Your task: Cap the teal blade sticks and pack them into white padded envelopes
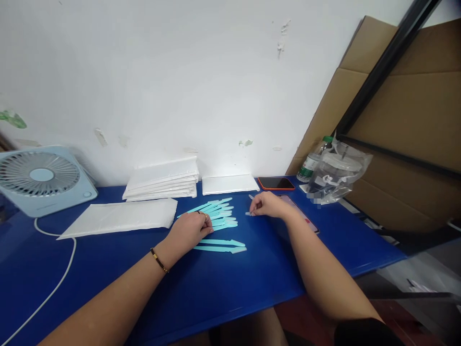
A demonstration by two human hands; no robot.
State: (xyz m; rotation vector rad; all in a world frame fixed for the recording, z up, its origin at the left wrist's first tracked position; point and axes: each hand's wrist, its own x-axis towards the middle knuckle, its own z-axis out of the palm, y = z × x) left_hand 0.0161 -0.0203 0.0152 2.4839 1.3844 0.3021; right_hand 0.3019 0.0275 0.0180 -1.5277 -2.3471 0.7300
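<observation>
Turquoise plastic tools point(222, 214) lie in a fanned heap on the blue counter point(223, 288), their slim ends pointing right. The left hand point(194, 226) rests over the heap's near left part, thumb and fingers drawn together at the handles; whether it grips one I cannot tell. Two more tools point(219, 249) lie nearer the front edge, their left ends beside or under that hand. The right hand point(266, 204) bends its fingertips against small translucent pieces point(248, 214); whether these are pinched or merely touched is unclear.

Faint grey lettering on the pale blue fan point(41, 174) is too small to read, as is the green and white label on the bottle point(308, 168). A pixelated patch covers part of the clear bag point(338, 168) beside it.

Blue surface spreads between the forearms, from the two nearer tools to the counter's front edge. Behind the heap, the stacked white packets point(162, 178) and a lone packet point(229, 184) stand close to the wall point(162, 86). The right forearm hides part of a phone point(304, 216); an orange-edged phone point(276, 183) lies farther back. The left picture border cuts off the fan.
</observation>
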